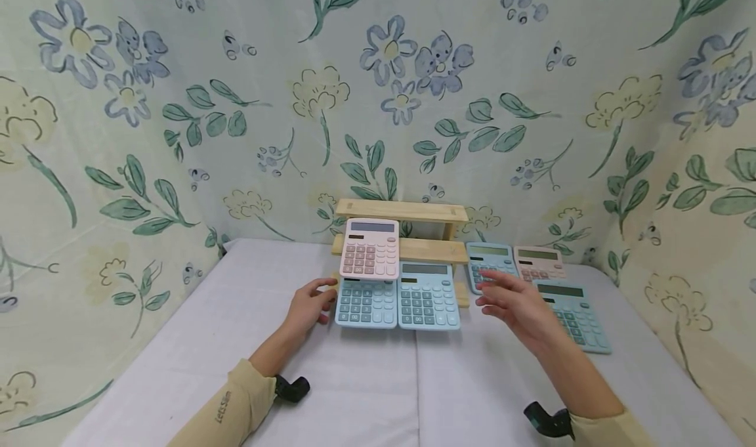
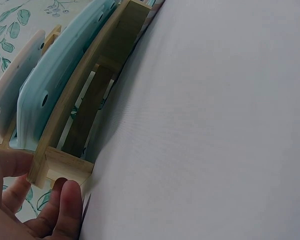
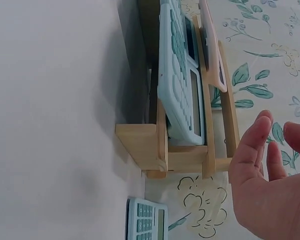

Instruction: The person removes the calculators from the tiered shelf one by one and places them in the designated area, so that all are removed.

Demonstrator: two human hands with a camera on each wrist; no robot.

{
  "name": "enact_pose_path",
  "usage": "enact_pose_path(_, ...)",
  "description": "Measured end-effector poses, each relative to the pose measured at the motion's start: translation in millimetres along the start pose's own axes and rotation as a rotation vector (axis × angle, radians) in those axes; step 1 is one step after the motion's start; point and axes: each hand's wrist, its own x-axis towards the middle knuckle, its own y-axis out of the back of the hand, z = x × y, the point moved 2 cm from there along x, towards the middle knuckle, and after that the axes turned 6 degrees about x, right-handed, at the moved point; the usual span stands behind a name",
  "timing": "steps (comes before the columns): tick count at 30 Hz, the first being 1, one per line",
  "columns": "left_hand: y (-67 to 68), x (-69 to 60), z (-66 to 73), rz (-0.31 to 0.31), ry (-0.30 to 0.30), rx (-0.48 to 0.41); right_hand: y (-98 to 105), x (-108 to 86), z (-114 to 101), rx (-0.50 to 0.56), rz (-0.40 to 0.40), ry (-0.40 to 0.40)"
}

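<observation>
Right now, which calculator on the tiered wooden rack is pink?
The pink rectangular calculator standing highest on the tiered wooden rack; its two light blue calculators sit lower.

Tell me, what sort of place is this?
Probably a small staged tabletop space rather than a working office: a flower-patterned covering stands behind and along both sides of a white-covered table, where a wooden rack holds three calculators.

Four blue calculators (image 1: 429, 296) and two pink calculators (image 1: 370, 249) were counted. One wooden rack (image 1: 401, 210) and two hands (image 1: 307, 306) were also noted.
</observation>
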Motion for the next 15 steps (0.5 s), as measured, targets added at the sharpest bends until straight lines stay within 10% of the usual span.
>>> enact_pose_path(15, -0.3, 0.0, -0.3, -0.001, -0.001, 0.001, -42, 16.9, 7, 0.073, -0.004, -0.016)
